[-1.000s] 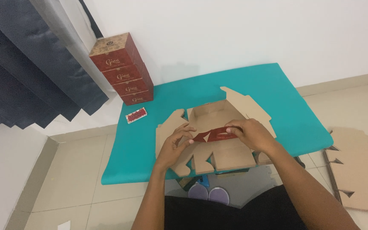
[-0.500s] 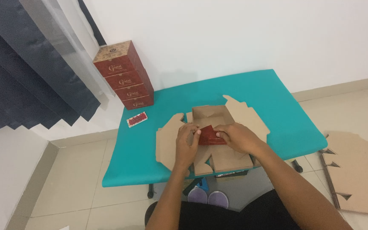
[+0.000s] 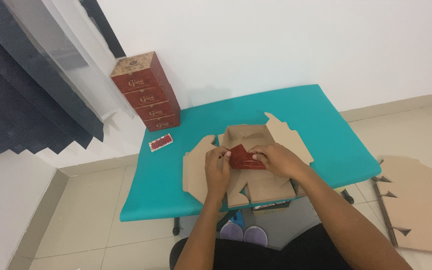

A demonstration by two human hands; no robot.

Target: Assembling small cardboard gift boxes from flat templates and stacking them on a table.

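A flat brown cardboard box blank (image 3: 263, 187) with a red printed outer side lies on the teal table (image 3: 326, 125). Its far part is folded up into a shallow tray (image 3: 246, 135). My left hand (image 3: 217, 167) and my right hand (image 3: 275, 159) both pinch a raised red flap (image 3: 245, 159) of the blank near its middle. The left hand grips the flap's left end, the right hand holds its right end from above. My fingertips hide the flap's edges.
A stack of several red boxes (image 3: 146, 92) stands at the table's far left corner. A small red card (image 3: 160, 143) lies near it. Flat cardboard blanks (image 3: 416, 200) rest on the tiled floor at right. A dark curtain (image 3: 31, 85) hangs left. Purple slippers (image 3: 243, 233) show under the table.
The red flap has been folded shorter and raised between my hands, and my hands have drawn closer together over the blank's middle. The view has shifted slightly.
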